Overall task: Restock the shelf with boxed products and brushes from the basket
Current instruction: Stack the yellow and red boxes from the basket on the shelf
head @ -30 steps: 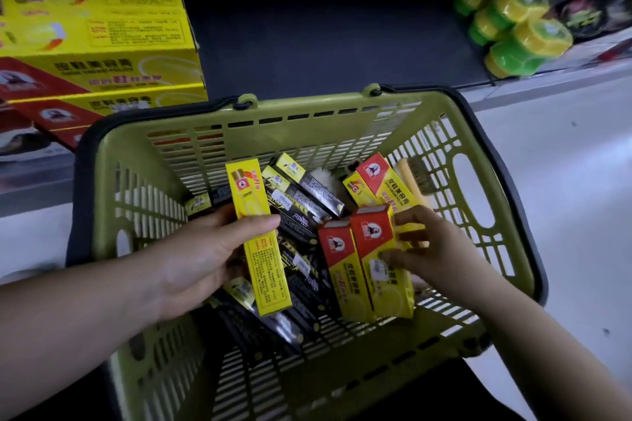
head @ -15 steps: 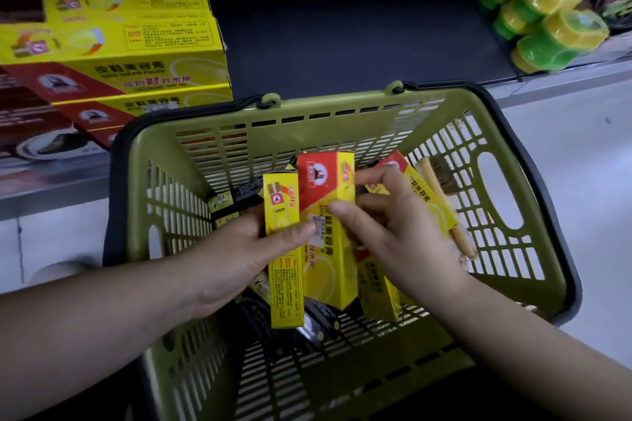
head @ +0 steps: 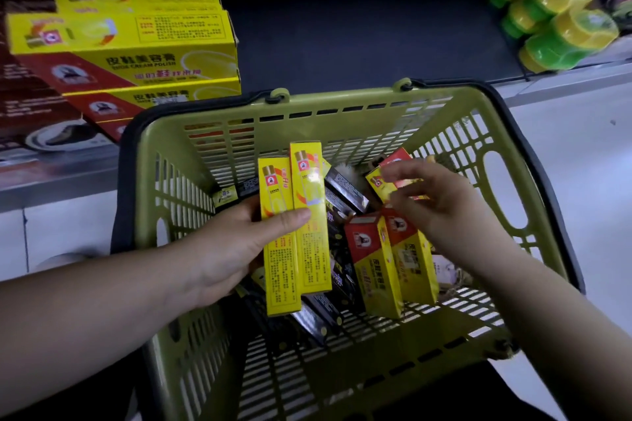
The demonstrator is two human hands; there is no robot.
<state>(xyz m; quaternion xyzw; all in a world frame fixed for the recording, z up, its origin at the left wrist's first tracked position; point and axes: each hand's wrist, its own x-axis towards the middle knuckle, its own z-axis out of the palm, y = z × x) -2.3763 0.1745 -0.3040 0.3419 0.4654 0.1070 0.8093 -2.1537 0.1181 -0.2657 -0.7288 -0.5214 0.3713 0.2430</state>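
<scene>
Nearest, the left hand [head: 236,246] grips two slim yellow cardboard boxes [head: 307,232] side by side inside the olive-green plastic basket [head: 342,102]. Right of it, the right hand [head: 444,212] hovers, fingers loosely curled and grasping nothing, over red-and-yellow boxes [head: 376,270] standing among black boxes [head: 345,188]. Farther off, the dark shelf [head: 359,44] carries stacked yellow cartons [head: 136,55] at left and green-and-yellow jars [head: 561,34] at right.
</scene>
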